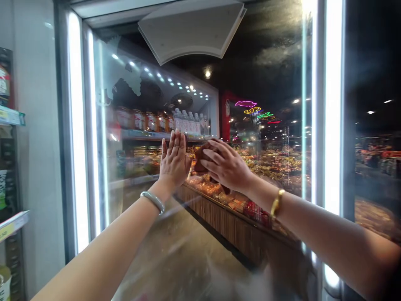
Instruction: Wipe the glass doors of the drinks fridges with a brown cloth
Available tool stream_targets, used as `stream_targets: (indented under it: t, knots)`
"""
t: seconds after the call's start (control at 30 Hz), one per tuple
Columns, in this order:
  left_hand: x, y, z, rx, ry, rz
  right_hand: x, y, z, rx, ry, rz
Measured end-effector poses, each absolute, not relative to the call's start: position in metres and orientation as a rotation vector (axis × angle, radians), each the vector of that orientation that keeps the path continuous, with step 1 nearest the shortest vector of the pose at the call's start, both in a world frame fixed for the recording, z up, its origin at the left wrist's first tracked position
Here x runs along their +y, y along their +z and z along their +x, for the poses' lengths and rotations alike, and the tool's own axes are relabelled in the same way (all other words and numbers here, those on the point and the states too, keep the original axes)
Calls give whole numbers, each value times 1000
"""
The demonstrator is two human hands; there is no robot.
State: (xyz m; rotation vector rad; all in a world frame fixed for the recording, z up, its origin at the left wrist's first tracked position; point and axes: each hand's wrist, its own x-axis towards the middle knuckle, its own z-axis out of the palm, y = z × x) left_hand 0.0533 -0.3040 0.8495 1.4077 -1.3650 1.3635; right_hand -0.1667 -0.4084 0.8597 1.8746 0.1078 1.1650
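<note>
At the far left, shelves carry packaged goods beside a bright vertical light strip. The smooth, reflective glass door shows streaks and smears. The left hand lies flat against the glass, fingers straight, close together and pointing up, a pale bangle on the outstretched wrist. Just to its right, the right hand presses a crumpled dark brown cloth onto the glass, fingers spread over it, a gold bracelet on the wrist. Behind the glass runs a wood-panelled produce counter.
</note>
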Motion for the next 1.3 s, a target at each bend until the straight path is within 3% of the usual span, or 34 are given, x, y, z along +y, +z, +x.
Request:
stream_targets:
  t: [0.13,0.27,0.4,0.53,0.63,0.77,0.83,0.97,1.07,1.2,1.3]
  knots:
    - [-308,848,43,-1384,1367,1406,-429,894,-210,-140,1392,1800]
    - [-314,855,25,-1377,1347,1364,-408,933,-183,-333,1599,1754]
    - [-320,852,7,-1369,1323,1322,-401,889,-173,-156,1312,1801]
    - [-326,836,-5,-1466,1316,1264,-431,840,-231,-133,1206,1829]
    - [-333,833,-15,-1479,1316,1253,-443,860,-259,-316,1430,1745]
    - [-337,844,-33,-1471,1271,1267,-427,900,-231,-472,1691,1646]
    - [-337,845,-44,-1473,1265,1253,-417,886,-215,-445,1631,1668]
    - [-335,820,-61,-1490,1280,1219,-416,800,-236,-297,1348,1797]
    - [-336,785,-72,-1526,1267,1240,-424,754,-272,-498,1527,1759]
    - [-341,748,-89,-1542,1231,1272,-421,759,-268,-664,1777,1664]
    - [-341,732,-97,-1513,1241,1290,-411,751,-241,-584,1722,1675]
